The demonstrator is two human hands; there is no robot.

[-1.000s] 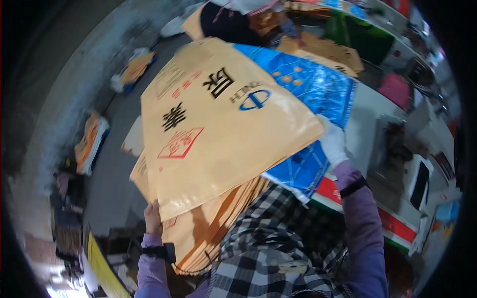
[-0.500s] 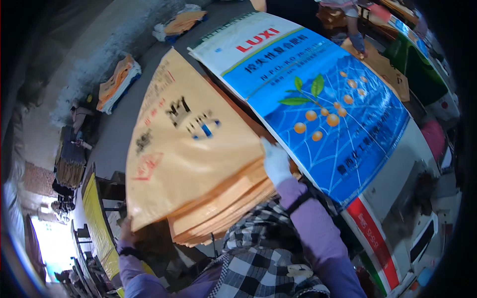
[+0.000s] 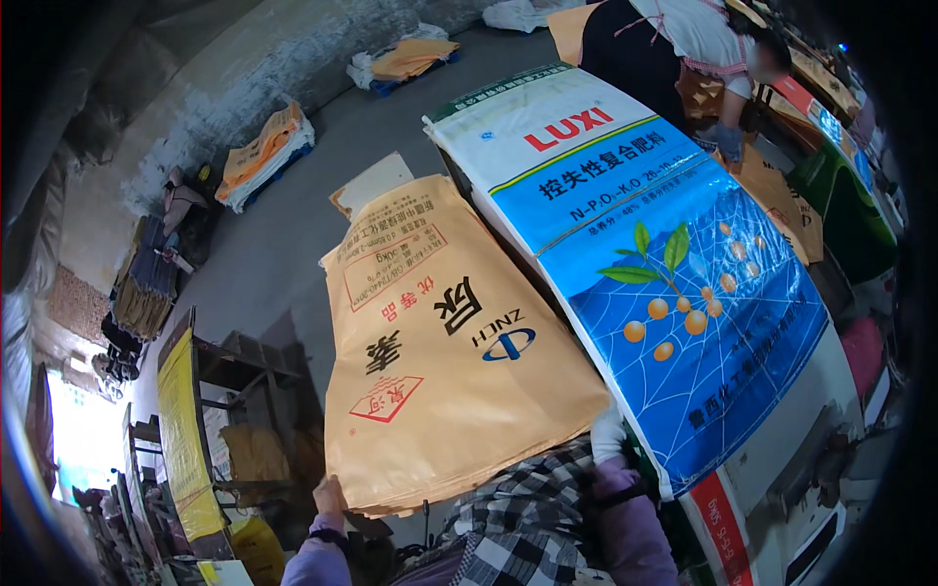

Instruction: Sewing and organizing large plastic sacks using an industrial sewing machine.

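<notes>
In front of me lies a pile of tan printed sacks (image 3: 440, 381), its top sack spread flat with black and red print. At its near left corner my bare left hand (image 3: 330, 496) is closed on the sack's edge. My right hand (image 3: 608, 438), in a white glove, is at the near right corner, closed on the edge, its fingertips partly hidden. Just right of the pile lies a stack of blue and white fertilizer sacks (image 3: 586, 264), its near left edge close to my right hand.
Low stacks of sacks (image 3: 262, 161) lie on the grey floor along the far wall. A yellow-covered frame (image 3: 186, 435) stands at left. Another person (image 3: 674, 59) bends over tan sacks (image 3: 782, 200) at the far right. A bright doorway (image 3: 88, 435) shows at lower left.
The top tan sack, earlier raised and pulled taut between my hands, now lies down on the pile. Both hands have moved nearer to my body, and the view has shifted.
</notes>
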